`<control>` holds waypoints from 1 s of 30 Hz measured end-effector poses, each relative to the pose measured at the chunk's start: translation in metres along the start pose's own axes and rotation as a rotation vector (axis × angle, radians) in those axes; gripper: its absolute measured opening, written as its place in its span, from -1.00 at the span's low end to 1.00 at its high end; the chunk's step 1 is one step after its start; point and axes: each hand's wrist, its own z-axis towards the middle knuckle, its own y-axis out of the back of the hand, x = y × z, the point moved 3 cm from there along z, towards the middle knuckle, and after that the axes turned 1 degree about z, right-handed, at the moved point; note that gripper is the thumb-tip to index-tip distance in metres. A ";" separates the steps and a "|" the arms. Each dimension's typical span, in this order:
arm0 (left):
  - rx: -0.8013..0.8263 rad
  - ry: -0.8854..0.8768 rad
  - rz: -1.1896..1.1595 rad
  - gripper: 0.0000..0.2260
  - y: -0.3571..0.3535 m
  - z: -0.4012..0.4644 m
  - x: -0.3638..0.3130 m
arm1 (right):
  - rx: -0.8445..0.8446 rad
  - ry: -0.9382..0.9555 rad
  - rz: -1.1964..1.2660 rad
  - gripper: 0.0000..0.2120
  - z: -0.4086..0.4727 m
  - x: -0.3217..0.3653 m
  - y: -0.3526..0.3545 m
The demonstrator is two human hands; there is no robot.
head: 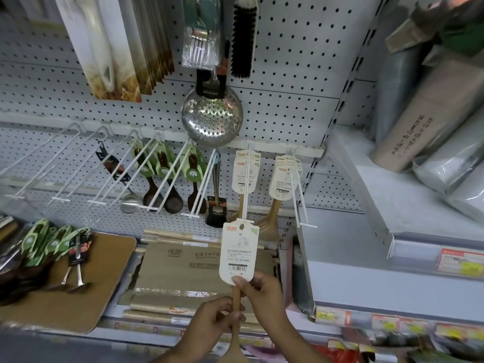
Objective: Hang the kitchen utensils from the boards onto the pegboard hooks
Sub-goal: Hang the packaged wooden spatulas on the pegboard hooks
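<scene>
Both my hands hold one wooden utensil (235, 302) by its handle, its white card label (238, 254) pointing up. My right hand (262, 292) pinches the handle just under the card; my left hand (217, 317) grips it lower down. The card's top touches the front tip of a white pegboard hook (246, 189), where similar carded wooden utensils (245, 174) hang further back. Another group of carded utensils (284, 176) hangs on the hook to the right. At the left, a wooden board (78, 292) carries green-carded spoons (44, 244) and metal ladles (76, 268).
Dark wooden spoons (167, 176), a steel ladle (125, 189) and a black spatula (216, 205) hang on hooks to the left. A perforated skimmer (212, 116) hangs above. Several leftmost hooks (44, 166) are bare. Boxed goods (188, 268) lie below; a shelf (379, 205) juts out right.
</scene>
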 end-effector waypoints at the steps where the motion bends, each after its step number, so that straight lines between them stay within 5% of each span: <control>1: 0.002 0.016 0.013 -0.86 0.001 -0.001 0.003 | -0.002 0.003 -0.011 -0.78 0.001 -0.001 -0.001; 12: 0.033 0.092 0.162 -0.88 0.017 -0.006 0.040 | -0.049 0.038 0.006 -0.72 0.009 -0.005 -0.008; 30: 0.014 0.110 0.068 -0.91 0.019 0.018 0.039 | -0.047 0.044 -0.015 -0.88 0.035 -0.005 -0.008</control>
